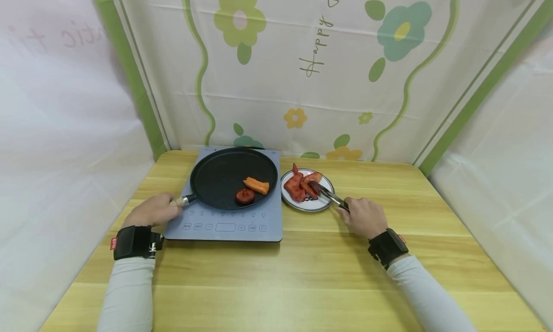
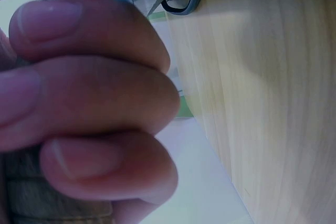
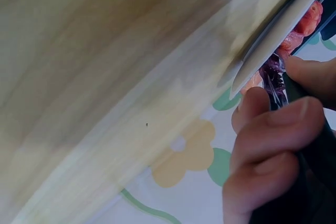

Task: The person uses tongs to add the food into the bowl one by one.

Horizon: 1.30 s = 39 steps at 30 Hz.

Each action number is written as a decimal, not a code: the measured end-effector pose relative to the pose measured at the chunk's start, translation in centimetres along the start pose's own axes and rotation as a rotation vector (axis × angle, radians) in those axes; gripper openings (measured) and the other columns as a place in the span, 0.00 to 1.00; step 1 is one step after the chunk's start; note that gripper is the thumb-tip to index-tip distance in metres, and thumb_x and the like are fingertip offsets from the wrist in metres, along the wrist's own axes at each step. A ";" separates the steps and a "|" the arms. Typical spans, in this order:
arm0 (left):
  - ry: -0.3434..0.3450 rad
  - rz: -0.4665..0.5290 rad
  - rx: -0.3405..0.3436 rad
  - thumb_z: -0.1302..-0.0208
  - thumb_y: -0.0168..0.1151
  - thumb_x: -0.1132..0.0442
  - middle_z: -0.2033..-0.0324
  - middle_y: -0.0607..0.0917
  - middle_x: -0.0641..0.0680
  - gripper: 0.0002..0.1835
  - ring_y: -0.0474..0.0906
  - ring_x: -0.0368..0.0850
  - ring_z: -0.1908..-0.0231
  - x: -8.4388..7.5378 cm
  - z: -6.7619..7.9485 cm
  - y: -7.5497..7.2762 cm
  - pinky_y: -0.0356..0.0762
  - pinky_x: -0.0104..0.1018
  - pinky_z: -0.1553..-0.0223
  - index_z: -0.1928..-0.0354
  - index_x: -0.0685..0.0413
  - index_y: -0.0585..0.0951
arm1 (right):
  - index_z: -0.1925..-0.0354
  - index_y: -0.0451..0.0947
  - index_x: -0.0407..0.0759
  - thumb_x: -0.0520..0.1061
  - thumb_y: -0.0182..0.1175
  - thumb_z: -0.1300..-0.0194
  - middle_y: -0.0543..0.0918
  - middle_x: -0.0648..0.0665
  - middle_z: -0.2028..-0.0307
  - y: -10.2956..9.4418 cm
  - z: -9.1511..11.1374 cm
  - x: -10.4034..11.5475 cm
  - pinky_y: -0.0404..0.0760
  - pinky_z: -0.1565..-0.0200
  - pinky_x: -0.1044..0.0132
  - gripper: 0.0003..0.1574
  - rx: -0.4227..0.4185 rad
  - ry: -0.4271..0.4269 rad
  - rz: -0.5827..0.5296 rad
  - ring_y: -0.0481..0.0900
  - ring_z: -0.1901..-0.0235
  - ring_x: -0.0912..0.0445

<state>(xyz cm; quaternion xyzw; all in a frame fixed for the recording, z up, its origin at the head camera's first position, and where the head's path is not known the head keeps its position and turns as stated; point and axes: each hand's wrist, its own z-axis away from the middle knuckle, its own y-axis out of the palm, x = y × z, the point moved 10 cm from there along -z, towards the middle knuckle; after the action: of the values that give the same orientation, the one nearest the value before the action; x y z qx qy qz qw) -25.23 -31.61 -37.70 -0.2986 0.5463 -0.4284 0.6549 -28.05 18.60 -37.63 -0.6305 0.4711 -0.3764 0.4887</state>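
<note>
My left hand (image 1: 151, 209) grips the wooden handle (image 1: 178, 202) of a round black frying pan (image 1: 220, 173). In the left wrist view its fingers (image 2: 100, 95) are curled. An orange piece of food (image 1: 257, 185) and a round dark-red piece (image 1: 245, 196) lie in the pan. My right hand (image 1: 365, 217) holds metal tongs with dark grips (image 1: 336, 199), their tips at a dark reddish-purple piece (image 1: 315, 187) over the white plate (image 1: 317, 208). Red chicken-wing-like pieces (image 1: 295, 187) lie on that plate. Whether the tips pinch the dark piece is hard to tell.
The pan sits on a grey induction cooker (image 1: 259, 231) with touch controls along its front. Plate and cooker stand side by side on a wooden table (image 1: 242, 284). A flowered curtain (image 1: 268, 87) hangs behind, with white fabric at both sides.
</note>
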 end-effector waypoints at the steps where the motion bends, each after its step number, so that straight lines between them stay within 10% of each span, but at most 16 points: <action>1: 0.002 0.001 0.000 0.47 0.54 0.57 0.78 0.69 0.50 0.09 0.67 0.46 0.75 0.0 0.0 0.0 0.61 0.36 0.74 0.76 0.54 0.68 | 0.74 0.71 0.46 0.61 0.59 0.36 0.69 0.48 0.84 0.0 0.0 -0.1 0.59 0.84 0.63 0.22 -0.001 0.001 -0.003 0.66 0.84 0.55; 39: 0.004 0.012 0.002 0.46 0.53 0.57 0.78 0.69 0.50 0.09 0.67 0.46 0.75 0.0 0.0 0.0 0.62 0.36 0.74 0.76 0.53 0.68 | 0.71 0.73 0.47 0.59 0.57 0.34 0.67 0.50 0.86 -3.0 -0.7 1.5 0.58 0.84 0.65 0.18 -0.031 -0.041 -0.121 0.63 0.87 0.57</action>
<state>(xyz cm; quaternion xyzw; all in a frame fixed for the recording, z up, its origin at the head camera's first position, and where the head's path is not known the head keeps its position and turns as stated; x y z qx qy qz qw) -25.20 -31.65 -37.69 -0.2937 0.5489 -0.4256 0.6568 -27.63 17.23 -34.51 -0.6728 0.4280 -0.3849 0.4647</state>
